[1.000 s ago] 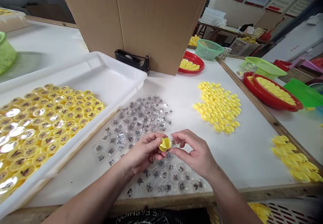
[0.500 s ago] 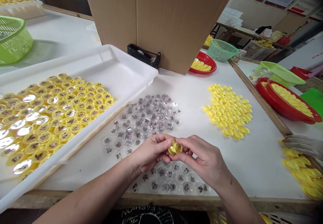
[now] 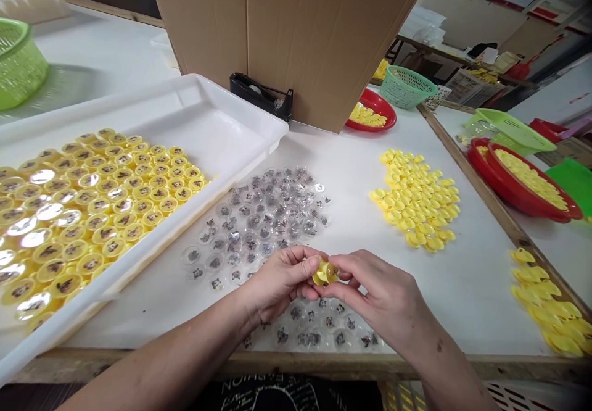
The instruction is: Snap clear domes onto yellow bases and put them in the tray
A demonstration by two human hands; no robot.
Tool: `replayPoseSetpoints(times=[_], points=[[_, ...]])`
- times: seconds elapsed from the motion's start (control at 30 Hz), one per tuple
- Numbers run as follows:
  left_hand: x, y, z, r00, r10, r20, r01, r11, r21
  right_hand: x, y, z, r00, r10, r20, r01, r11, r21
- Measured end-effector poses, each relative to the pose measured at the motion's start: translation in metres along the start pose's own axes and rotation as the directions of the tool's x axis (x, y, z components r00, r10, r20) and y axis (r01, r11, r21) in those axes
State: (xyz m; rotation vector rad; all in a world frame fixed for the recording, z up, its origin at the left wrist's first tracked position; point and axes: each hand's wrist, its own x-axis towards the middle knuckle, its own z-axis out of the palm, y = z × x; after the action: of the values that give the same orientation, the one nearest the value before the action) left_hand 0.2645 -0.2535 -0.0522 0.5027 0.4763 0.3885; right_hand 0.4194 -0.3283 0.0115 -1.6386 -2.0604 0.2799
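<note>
Left of the hands, a white tray (image 3: 194, 99) holds many finished yellow capsules (image 3: 92, 213). Just above the left hand (image 3: 282, 278), clear domes (image 3: 259, 226) lie loose. Both hands pinch a yellow cap (image 3: 325, 273) between them, fingertips pressed together. Right of the right hand (image 3: 383, 294), loose caps (image 3: 416, 201) remain; farther right, a red basin (image 3: 522, 204) holds more.

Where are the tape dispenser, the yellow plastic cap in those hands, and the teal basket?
Tape dispenser (image 3: 259, 94): head view, black body.
Yellow plastic cap (image 3: 324, 273): head view, its yellow side.
Teal plastic basket (image 3: 406, 88): head view, mesh wall.
</note>
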Motion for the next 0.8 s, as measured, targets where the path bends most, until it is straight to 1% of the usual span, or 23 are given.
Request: replayPoseSetpoints(times=[0.27, 0.43, 0.53, 0.63, 0.7, 0.8], points=[[-0.001, 0.002, 0.001, 0.999, 0.032, -0.015, -0.032, 0.999, 0.027, 0.001, 0.0, 0.004, 0.999, 0.012, -0.03, -0.011, 0.999, 0.038], [-0.001, 0.001, 0.003, 0.997, 0.071, -0.018, -0.069, 0.994, 0.079, 0.002, -0.003, 0.005, 1.0, 0.004, -0.012, -0.004, 1.0, -0.004], [-0.001, 0.001, 0.002, 0.995, 0.092, -0.035, -0.087, 0.989, 0.118, 0.001, -0.003, 0.007, 1.0, 0.021, 0.008, -0.021, 1.0, -0.014], [-0.001, 0.002, 0.001, 0.993, 0.113, -0.04, -0.105, 0.98, 0.167, 0.001, -0.002, 0.01, 0.999, 0.035, 0.012, -0.036, 0.999, 0.021], [-0.002, 0.004, 0.001, 0.992, 0.12, -0.033, -0.11, 0.971, 0.211, 0.0, -0.003, 0.014, 0.999, 0.034, -0.022, -0.033, 0.999, 0.02], [-0.005, 0.007, 0.003, 0.988, 0.153, -0.033, -0.13, 0.918, 0.376, -0.003, -0.007, 0.023, 0.994, 0.065, -0.082, -0.069, 0.997, -0.041]])
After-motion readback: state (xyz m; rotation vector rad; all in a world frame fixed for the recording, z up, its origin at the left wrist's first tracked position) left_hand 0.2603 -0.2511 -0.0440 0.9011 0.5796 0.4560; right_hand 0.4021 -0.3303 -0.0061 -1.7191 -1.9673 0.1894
